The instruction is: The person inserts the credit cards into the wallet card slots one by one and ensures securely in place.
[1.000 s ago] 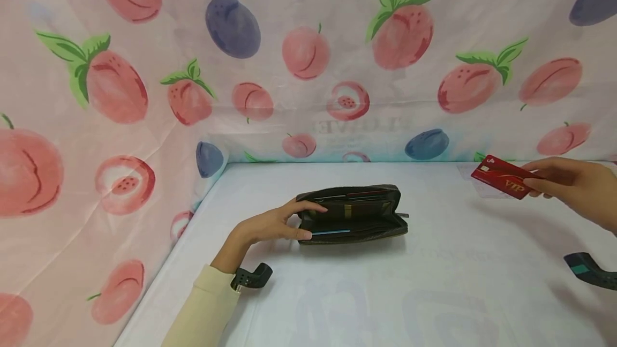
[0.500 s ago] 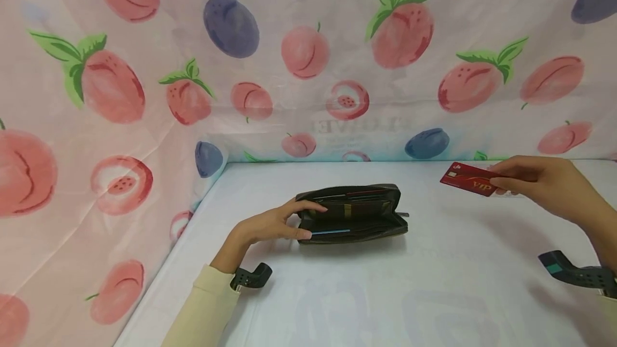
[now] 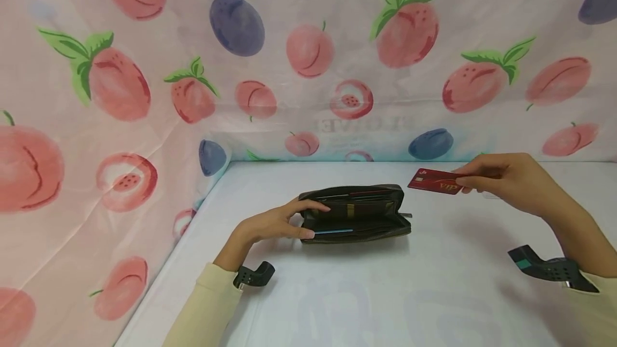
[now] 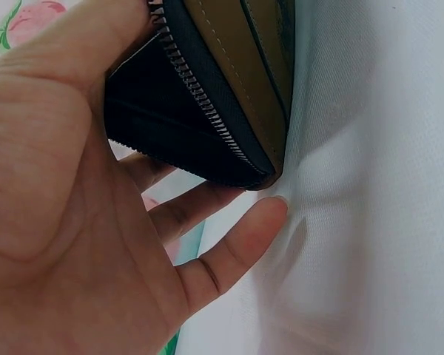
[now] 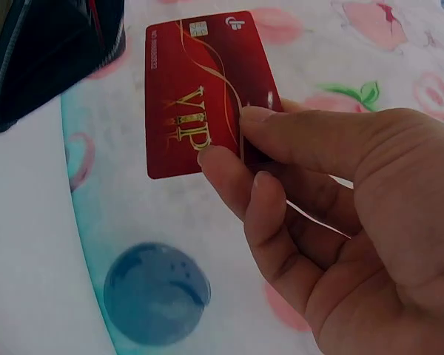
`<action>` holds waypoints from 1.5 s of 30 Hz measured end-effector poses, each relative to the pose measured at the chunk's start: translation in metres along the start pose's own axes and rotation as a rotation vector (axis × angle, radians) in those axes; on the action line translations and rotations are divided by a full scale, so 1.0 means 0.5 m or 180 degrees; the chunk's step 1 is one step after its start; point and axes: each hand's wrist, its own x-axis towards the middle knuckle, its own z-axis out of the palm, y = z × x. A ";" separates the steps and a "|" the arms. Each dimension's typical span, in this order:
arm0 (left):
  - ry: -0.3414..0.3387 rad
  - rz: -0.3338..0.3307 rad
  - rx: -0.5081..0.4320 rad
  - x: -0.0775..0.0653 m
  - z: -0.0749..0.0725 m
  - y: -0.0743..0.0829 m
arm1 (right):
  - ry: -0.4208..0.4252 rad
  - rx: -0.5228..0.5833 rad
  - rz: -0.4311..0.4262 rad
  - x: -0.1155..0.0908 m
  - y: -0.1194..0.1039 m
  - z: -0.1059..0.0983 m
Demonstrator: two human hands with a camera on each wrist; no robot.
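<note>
A dark zip-around wallet (image 3: 356, 237) stands spread open in the middle of the table in the head view. My left hand (image 3: 275, 224) holds its left end, thumb on the near edge and a finger reaching into the opening. In the left wrist view the wallet's toothed zipper (image 4: 200, 92) and brown side rise beyond the palm. Inside the wallet, a thin blue edge (image 3: 333, 231) lies along the front and several slots sit at the back. My right hand (image 3: 516, 181) pinches a red VIP card (image 5: 185, 96) by one end, just right of the wallet.
The white table (image 3: 366, 293) meets a fruit-printed cloth (image 3: 308, 122) at the back and on the left. A pale flat piece (image 3: 490, 195) lies mostly hidden behind my right hand. Each wrist wears a black camera band (image 3: 549, 268).
My right hand has moved left with the red card, from the far right to close beside the wallet. My left hand keeps its hold on the wallet.
</note>
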 end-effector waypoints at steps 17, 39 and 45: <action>0.0003 -0.0004 -0.0065 0.002 0.000 0.004 | -0.0235 0.0519 -0.0694 0.022 -0.089 0.061; 0.0006 -0.0045 -0.0064 0.002 -0.002 0.001 | -0.0457 0.0702 -0.1162 0.030 -0.104 0.131; 0.0021 -0.0049 -0.0075 0.001 -0.002 0.003 | -0.0456 0.0577 -0.1183 0.033 -0.104 0.147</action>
